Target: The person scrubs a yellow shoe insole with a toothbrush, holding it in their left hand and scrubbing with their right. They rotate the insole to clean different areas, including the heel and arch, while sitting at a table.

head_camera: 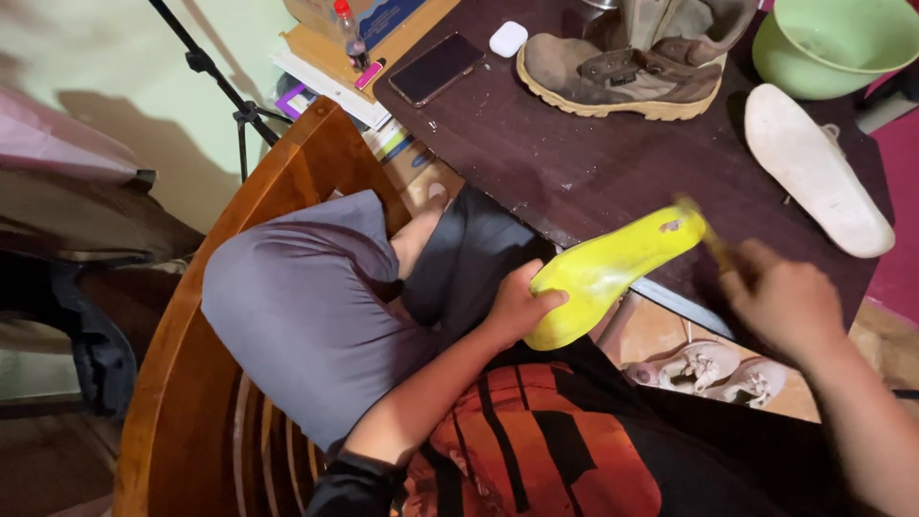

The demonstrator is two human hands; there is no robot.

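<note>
In the middle of the frame, the left hand grips the heel end of a yellow insole, fingers curled around it. The insole points up and right, over the edge of a dark table. The right hand, at the right, is blurry; it seems closed on something thin touching the insole's tip. A brown boot, a white insole and a green bowl sit at the top.

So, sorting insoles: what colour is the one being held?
Bright yellow insole, clearest in the head view.
</note>
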